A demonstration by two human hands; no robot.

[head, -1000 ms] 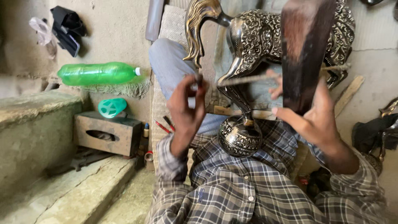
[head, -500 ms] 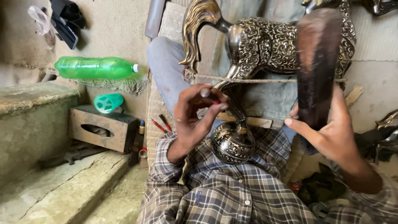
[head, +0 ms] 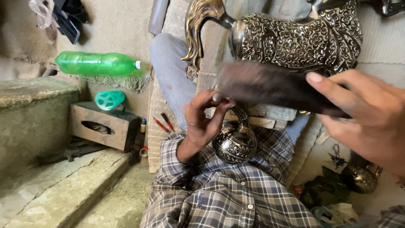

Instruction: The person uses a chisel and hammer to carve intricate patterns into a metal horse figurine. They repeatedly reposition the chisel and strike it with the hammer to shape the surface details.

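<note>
A large engraved metal vessel (head: 295, 40) with a curved golden spout (head: 198, 29) lies across my lap, its round engraved foot (head: 234, 145) pointing toward me. My left hand (head: 202, 122) is just left of the foot, thumb and fingers pinched together on a thin tool that is mostly hidden. My right hand (head: 367, 114) grips a dark wooden block (head: 274, 86). The block is blurred and lies crosswise in front of the vessel, its left end just above my left fingertips.
A green plastic bottle (head: 95, 63) lies on a ledge at the left, above a wooden box (head: 103, 124) with a teal cap (head: 109, 100) on it. Red-handled tools (head: 162, 123) lie on a mat. A stone step (head: 38, 109) is at the left, and a small engraved pot (head: 360, 177) at the lower right.
The wooden block has swung from upright to crosswise and come down toward my left hand. My left hand has stayed by the vessel's foot.
</note>
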